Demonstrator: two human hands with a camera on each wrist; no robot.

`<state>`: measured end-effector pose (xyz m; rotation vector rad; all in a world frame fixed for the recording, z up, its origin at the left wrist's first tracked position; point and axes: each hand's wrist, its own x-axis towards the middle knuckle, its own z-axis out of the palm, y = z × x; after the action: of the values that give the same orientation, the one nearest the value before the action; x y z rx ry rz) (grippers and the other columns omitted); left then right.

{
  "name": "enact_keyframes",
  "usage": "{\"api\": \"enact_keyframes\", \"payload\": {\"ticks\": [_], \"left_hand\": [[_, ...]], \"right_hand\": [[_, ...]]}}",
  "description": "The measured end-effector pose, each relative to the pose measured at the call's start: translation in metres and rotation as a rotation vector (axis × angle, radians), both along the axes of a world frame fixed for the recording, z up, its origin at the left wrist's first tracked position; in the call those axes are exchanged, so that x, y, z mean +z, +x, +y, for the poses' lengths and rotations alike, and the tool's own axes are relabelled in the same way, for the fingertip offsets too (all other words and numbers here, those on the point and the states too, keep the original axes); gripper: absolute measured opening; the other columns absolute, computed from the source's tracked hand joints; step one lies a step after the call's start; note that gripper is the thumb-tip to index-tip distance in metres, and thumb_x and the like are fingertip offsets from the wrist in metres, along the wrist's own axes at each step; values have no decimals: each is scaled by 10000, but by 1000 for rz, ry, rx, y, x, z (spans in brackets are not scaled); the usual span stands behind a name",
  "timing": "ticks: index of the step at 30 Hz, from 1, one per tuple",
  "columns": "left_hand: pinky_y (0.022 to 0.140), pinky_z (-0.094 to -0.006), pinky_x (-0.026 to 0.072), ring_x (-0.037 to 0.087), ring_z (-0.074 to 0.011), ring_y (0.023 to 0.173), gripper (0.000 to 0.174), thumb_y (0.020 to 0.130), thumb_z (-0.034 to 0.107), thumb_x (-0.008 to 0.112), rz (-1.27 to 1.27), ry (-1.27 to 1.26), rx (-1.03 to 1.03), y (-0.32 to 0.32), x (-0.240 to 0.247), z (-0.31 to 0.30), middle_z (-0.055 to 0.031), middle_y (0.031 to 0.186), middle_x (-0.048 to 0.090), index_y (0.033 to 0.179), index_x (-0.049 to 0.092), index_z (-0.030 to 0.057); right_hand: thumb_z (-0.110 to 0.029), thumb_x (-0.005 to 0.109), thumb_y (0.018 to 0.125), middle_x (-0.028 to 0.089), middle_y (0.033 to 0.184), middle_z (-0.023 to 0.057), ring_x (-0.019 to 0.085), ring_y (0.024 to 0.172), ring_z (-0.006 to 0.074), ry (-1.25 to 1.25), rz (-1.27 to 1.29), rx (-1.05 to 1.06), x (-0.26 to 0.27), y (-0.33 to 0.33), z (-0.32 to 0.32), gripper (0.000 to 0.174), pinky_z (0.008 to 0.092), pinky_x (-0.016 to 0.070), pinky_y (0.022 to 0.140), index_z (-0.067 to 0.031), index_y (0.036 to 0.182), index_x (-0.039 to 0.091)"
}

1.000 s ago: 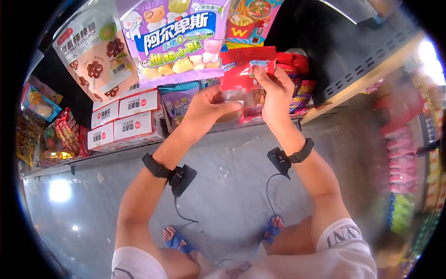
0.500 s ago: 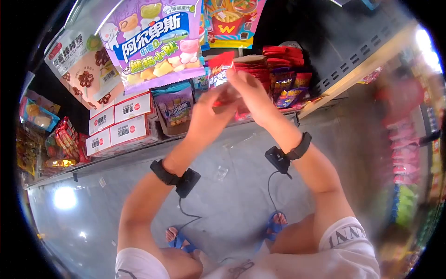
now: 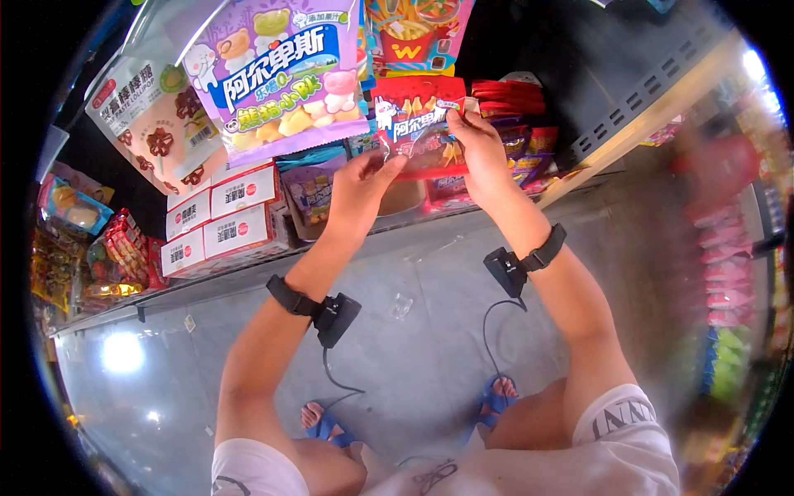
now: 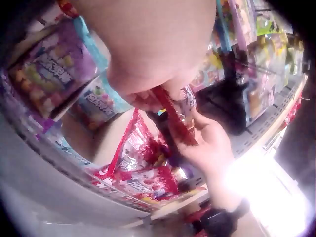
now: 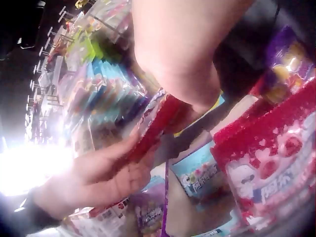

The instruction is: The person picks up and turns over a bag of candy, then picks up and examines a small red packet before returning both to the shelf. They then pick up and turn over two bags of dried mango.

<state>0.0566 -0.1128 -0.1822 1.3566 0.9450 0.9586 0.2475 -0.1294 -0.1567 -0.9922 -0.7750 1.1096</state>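
Both hands hold a red candy bag [image 3: 420,122] up in front of the shelf, its printed front with a white cartoon figure facing the head camera. My left hand [image 3: 360,192] pinches its lower left corner between thumb and fingers. On the right edge, my right hand [image 3: 482,157] grips it with the thumb over the front. Seen from the left wrist, the bag [image 4: 174,114] is nearly edge-on between the two hands. The right wrist view also shows it edge-on as a red strip [image 5: 160,123], with the left hand [image 5: 106,175] at its far end.
A large purple gummy bag [image 3: 281,74] and a lollipop bag [image 3: 153,124] hang at the left. White boxes [image 3: 236,227] are stacked on the shelf below. More red packets [image 3: 506,97] stand behind the right hand. The shelf's wooden edge [image 3: 612,157] runs along the right.
The red bag was turned over between the hands; half a second ago they were close together around it. Now they are apart at its two sides, and its printed front is in full view.
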Motion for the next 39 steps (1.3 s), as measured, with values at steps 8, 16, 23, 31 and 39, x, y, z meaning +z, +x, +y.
{"api": "enact_keyframes", "payload": {"ticks": [8,16,23,31,39], "left_hand": [[691,-223,467,567,-75,745,273,929,246,717,-104,41,54,1,-1,1,-17,853,640,957,670,-22],[660,-225,461,563,-77,715,265,938,241,705,-128,56,116,2,-1,-1,-12,813,635,951,670,-22],[640,-234,455,568,-77,735,290,929,265,709,33,-53,47,6,-16,-2,-13,869,650,1020,660,-5],[776,-283,535,646,-113,894,303,879,97,734,-263,-53,-82,26,-59,-16,-51,1005,687,1131,608,-12],[842,-378,541,689,-280,994,402,868,123,727,196,82,87,6,-67,12,-171,1072,695,1190,535,-23]], "right_hand": [[-334,614,990,645,1185,53,576,1076,121,-31,-67,-42,13,-13,-4,436,293,436,948,10,1256,578],[-373,610,987,638,1182,54,571,1067,125,-41,-87,41,-1,-10,2,457,290,436,942,0,1249,573],[-409,646,953,643,1182,79,594,1070,135,-113,-374,66,6,-8,1,501,306,468,928,-4,1238,578],[-93,795,814,658,1174,57,612,1054,130,-155,-710,421,9,7,-4,533,318,490,936,9,1269,538],[-261,761,861,702,1036,156,687,930,251,33,-940,158,-37,12,21,427,387,521,819,24,1119,573]]}}
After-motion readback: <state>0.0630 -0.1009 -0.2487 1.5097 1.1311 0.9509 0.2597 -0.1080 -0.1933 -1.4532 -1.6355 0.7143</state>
